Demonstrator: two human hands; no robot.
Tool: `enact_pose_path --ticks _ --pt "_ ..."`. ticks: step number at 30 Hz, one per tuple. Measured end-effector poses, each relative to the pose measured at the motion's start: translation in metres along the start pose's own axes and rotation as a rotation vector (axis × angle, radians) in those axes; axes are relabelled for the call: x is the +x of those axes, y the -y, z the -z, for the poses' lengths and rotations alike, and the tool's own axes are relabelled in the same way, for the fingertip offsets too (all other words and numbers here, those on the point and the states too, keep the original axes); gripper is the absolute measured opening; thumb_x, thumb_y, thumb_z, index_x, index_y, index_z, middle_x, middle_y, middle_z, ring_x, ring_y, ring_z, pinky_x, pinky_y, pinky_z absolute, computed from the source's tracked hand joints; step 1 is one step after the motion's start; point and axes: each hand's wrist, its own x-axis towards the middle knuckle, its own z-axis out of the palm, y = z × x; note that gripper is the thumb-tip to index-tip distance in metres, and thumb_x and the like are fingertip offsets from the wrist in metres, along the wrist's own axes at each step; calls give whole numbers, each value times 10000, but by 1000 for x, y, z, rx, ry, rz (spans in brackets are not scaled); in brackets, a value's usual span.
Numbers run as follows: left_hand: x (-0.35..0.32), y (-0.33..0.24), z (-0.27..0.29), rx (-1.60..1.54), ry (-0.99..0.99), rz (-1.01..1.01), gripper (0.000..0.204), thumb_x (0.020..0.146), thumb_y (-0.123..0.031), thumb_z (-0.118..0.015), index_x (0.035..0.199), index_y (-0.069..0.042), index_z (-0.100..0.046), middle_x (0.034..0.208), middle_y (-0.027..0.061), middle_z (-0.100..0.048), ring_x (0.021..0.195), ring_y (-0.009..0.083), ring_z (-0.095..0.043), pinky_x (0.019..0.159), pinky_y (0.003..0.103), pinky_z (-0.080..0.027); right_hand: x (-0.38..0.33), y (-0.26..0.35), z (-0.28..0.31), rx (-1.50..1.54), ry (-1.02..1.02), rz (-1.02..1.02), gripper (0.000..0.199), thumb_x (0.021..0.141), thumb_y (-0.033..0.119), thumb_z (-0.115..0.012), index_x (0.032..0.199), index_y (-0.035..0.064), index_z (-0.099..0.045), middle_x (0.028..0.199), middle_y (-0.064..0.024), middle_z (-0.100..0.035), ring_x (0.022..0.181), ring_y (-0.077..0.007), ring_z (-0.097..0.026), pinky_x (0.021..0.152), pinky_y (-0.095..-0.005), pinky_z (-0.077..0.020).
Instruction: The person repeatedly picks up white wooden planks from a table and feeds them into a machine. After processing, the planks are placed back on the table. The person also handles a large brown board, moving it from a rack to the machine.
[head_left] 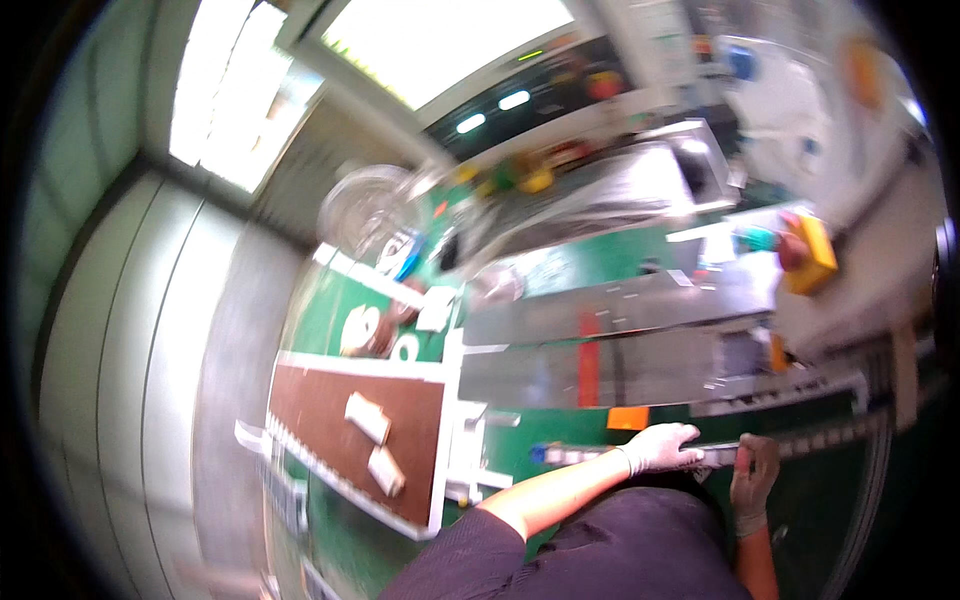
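A long narrow strip (pixel 826 436) with a row of pale segments runs along the near edge of the work surface, in front of my body. Over it lies my left hand (pixel 662 447) in a white glove, its fingers stretched to the right and apart. Just right of that, my right hand (pixel 755 480), also gloved, rises to the strip with its fingers bent together. Blur hides what, if anything, is between those fingertips. A blue end piece (pixel 538 454) sits at the strip's left end. My left forearm covers part of the strip.
An orange tag (pixel 628 418) lies beyond my left hand, near metal plates (pixel 660 365). Leftward, a brown-floored tray (pixel 320 400) holds two pale blocks (pixel 368 418). Tape rolls (pixel 362 328) and a clear round container (pixel 365 215) stand farther off. A yellow box with a red button (pixel 808 255) is at right.
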Motion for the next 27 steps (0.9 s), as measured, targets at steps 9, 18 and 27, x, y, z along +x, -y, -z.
enact_pose_path --ticks 9,18,27 --pt "-182 119 33 -33 -349 385 598 1024 -529 -577 1310 -13 -675 1282 208 -720 1220 384 -675 1046 478 -526 30 97 -164 -339 1151 317 504 903 578 -715 974 82 -770 928 -146 -739 918 -382 -710 833 -505 -550" --pt "-387 405 -35 -298 -818 639 426 981 -350 -642 1302 -76 -697 1252 196 -711 1224 383 -652 1052 492 -528 -39 209 -307 -434 1076 324 711 855 749 -676 1051 71 -765 925 -151 -730 884 -410 -690 794 -522 -526" --pt "-654 601 -65 -652 -985 2084 1194 812 -596 -819 1722 -119 -210 1726 156 -323 1608 372 -273 1329 526 -204 -69 219 -360 -577 941 294 579 963 638 -637 973 71 -755 874 -155 -715 839 -405 -683 762 -513 -513"
